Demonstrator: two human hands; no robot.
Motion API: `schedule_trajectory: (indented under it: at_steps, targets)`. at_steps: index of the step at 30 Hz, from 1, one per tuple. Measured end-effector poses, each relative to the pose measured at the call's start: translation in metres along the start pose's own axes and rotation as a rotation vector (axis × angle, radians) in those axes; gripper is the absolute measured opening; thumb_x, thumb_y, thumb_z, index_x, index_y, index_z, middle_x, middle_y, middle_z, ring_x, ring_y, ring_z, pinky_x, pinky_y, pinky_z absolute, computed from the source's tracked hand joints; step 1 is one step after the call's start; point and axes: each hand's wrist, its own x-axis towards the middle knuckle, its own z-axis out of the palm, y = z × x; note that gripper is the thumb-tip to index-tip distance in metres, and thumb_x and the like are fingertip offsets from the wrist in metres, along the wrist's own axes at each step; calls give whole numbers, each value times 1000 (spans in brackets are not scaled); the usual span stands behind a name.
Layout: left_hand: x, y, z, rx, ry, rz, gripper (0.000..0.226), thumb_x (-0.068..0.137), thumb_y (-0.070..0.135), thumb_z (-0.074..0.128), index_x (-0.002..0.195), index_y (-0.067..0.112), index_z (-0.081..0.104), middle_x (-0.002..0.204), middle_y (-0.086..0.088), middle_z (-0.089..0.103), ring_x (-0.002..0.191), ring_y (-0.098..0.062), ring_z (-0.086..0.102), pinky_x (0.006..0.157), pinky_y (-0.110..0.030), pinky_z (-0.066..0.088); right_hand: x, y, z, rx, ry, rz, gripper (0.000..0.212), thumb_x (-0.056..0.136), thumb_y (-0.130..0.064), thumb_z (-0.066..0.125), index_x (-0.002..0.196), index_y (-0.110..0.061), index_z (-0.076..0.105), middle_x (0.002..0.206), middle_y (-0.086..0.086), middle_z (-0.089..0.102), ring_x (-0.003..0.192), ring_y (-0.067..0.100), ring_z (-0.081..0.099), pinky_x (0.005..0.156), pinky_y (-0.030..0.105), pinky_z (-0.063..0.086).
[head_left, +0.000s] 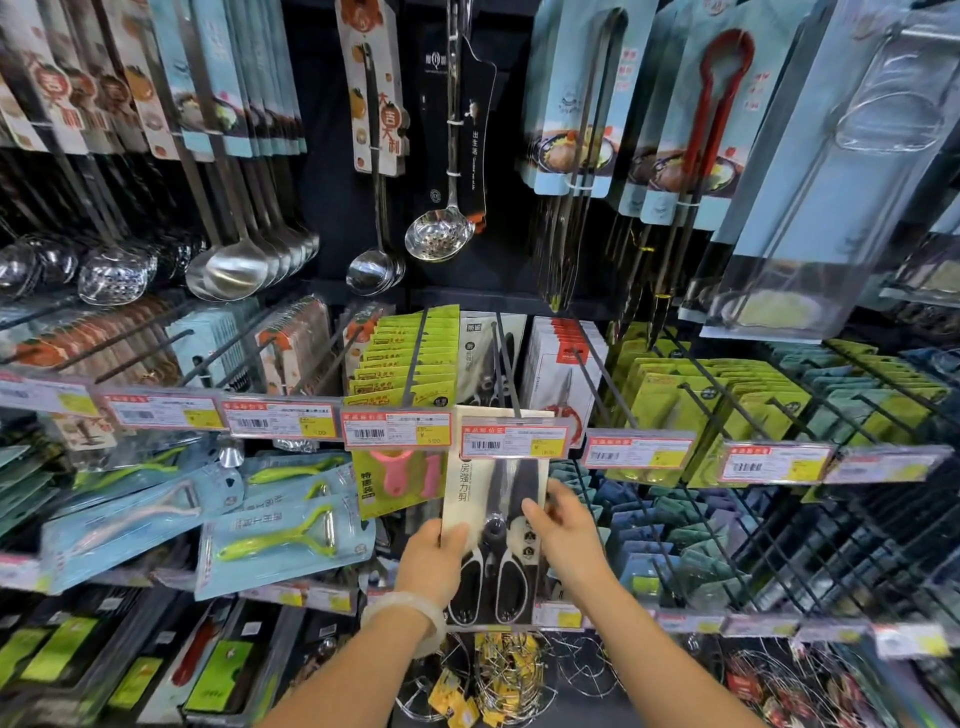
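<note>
Left hand (434, 558) and right hand (563, 530) pinch the scissors pack (483, 499) at its sides; top reaches the price tag (514, 441); hanging looks unfinished.

Bright, even store light, with glare on the ladles (234, 270) and clear plastic packs (883, 104). Heavy fisheye bend at the edges, bottom corners dimmer and soft.

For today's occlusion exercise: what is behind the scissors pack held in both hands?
A pink peeler pack peeks out past its left edge, teal packs past its right. What hangs directly behind the scissors pack is hidden by its card.
</note>
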Motion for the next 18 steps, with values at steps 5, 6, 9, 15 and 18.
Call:
schedule_trajectory:
  at_steps: [5,6,9,15,18]
  targets:
    - [12,-8,-7,194,-52,30,55,88,29,59,137,18,35,132,-3,50,123,-25,49,104,-36,40,11,13,9,-302,-22,117,51,92,-21,56,136,-14,33,121,5,52,116,25,54,93,31,44]
    - [14,-14,-12,284,-44,27,63,86,32,60,141,20,30,137,-6,47,127,-27,45,107,-39,39,9,13,14,-410,-76,149,53,92,-23,57,138,-11,32,127,3,49,122,28,50,95,29,42]
    - [9,-26,-34,619,25,-10,72,88,38,57,147,21,19,146,-8,34,136,-29,32,112,-43,32,7,16,39,-665,-239,138,58,91,-28,57,140,-9,33,140,9,42,129,28,44,103,31,40]
    - [-21,-52,-118,990,186,-119,72,93,28,49,150,20,6,159,-10,7,147,-29,3,120,-47,8,-8,-20,142,-947,-559,-230,59,92,-29,54,143,-15,27,145,10,35,134,28,33,108,37,33]
    - [-49,-72,-177,998,330,-226,68,94,29,46,149,19,8,158,-10,10,147,-29,4,119,-47,9,-31,-50,214,-1054,-674,-482,57,93,-29,52,142,-14,27,141,10,37,130,30,35,106,38,34]
